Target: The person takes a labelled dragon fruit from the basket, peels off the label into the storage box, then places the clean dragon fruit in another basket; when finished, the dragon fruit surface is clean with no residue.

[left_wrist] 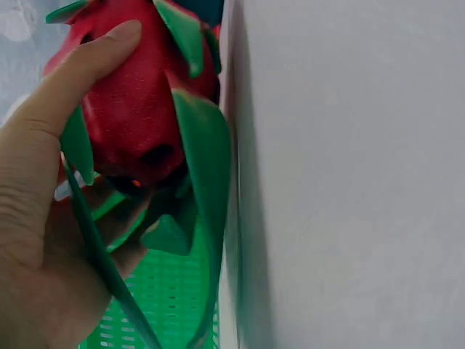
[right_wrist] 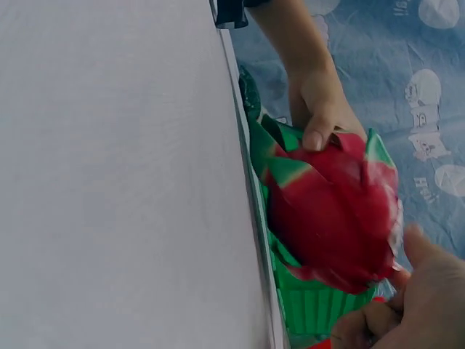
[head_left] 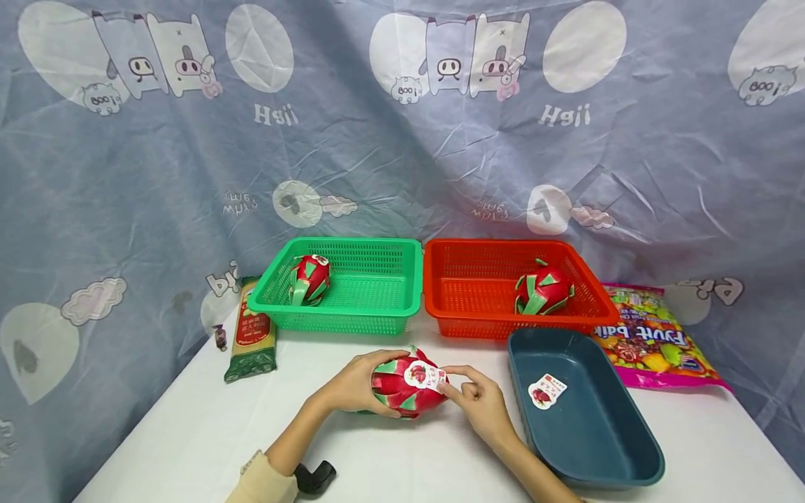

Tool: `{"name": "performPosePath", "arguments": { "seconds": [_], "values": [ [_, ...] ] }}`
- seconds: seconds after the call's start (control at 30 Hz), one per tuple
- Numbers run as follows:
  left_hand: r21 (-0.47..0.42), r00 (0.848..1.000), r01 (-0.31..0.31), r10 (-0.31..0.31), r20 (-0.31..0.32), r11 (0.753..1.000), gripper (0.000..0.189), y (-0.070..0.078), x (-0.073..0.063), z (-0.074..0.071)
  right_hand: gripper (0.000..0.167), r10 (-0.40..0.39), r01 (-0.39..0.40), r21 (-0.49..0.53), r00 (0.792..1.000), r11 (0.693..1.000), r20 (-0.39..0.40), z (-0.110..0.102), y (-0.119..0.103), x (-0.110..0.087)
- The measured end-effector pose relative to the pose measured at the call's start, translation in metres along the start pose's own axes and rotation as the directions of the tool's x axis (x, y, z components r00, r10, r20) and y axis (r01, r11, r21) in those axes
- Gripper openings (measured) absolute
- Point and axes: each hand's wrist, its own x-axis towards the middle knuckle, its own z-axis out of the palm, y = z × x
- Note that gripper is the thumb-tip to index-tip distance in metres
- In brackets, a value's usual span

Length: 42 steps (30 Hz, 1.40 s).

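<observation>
My left hand (head_left: 361, 383) grips a red dragon fruit (head_left: 402, 404) with green scales from its left side, low over the white table. In the left wrist view the thumb lies along the fruit's red skin (left_wrist: 134, 109). A white sticker (head_left: 418, 375) with a dragon fruit picture lies against the fruit's upper face. My right hand (head_left: 484, 404) pinches this sticker's right end between thumb and index finger, other fingers curled. In the right wrist view, the right hand (right_wrist: 429, 305) is at the fruit's edge, and the sticker is seen nearly edge-on.
A green basket (head_left: 339, 323) and a red basket (head_left: 465, 327) stand behind, each with one dragon fruit. Right of my hands is a dark blue tray (head_left: 597, 433) holding another sticker (head_left: 547, 391). Packaged food (head_left: 254, 335) lies left, a candy bag (head_left: 654, 335) right.
</observation>
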Motion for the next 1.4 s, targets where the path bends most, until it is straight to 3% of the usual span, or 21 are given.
{"name": "performPosePath", "arguments": {
  "seconds": [0.23,0.37,0.5,0.63,0.77,1.0,1.23,1.33,1.4],
  "values": [
    [0.079,0.982,-0.120,0.130,-0.138,0.990,0.087,0.017,0.002,0.002,0.009,-0.091,0.112,0.136,0.984,0.984,-0.154,0.004,-0.033,-0.006],
    [0.129,0.970,-0.135,0.158,-0.185,0.982,0.089,0.023,0.003,0.004,0.005,-0.128,0.156,0.120,0.970,0.981,-0.208,0.004,-0.045,-0.008],
    [0.212,0.964,-0.110,0.156,-0.214,0.971,0.094,0.027,0.003,0.004,0.003,-0.153,0.173,0.057,0.955,0.983,-0.253,0.003,-0.053,-0.007],
    [0.259,0.955,-0.106,0.171,-0.243,0.960,0.090,0.025,0.004,0.002,0.003,-0.119,0.135,0.049,0.962,0.990,-0.244,0.003,-0.060,-0.007],
    [0.273,0.944,-0.126,0.200,-0.263,0.954,0.084,0.017,0.003,0.001,0.005,-0.026,0.052,0.114,0.976,0.992,-0.217,0.006,-0.068,-0.009],
    [0.240,0.950,-0.121,0.183,-0.255,0.963,0.082,0.011,0.003,-0.001,0.007,0.046,-0.013,0.171,0.980,0.985,-0.192,0.010,-0.065,-0.011],
    [0.200,0.951,-0.116,0.167,-0.260,0.973,0.083,0.012,0.004,-0.002,0.007,0.001,0.026,0.134,0.980,0.991,-0.197,0.010,-0.056,-0.014],
    [0.189,0.951,-0.104,0.154,-0.269,0.976,0.084,0.013,0.004,-0.004,0.005,-0.022,0.046,0.127,0.983,0.991,-0.185,0.010,-0.066,-0.017],
    [0.202,0.954,-0.080,0.133,-0.269,0.976,0.084,0.012,0.003,-0.006,0.003,-0.075,0.101,0.150,0.983,0.984,-0.167,0.009,-0.078,-0.020]
  ]
}}
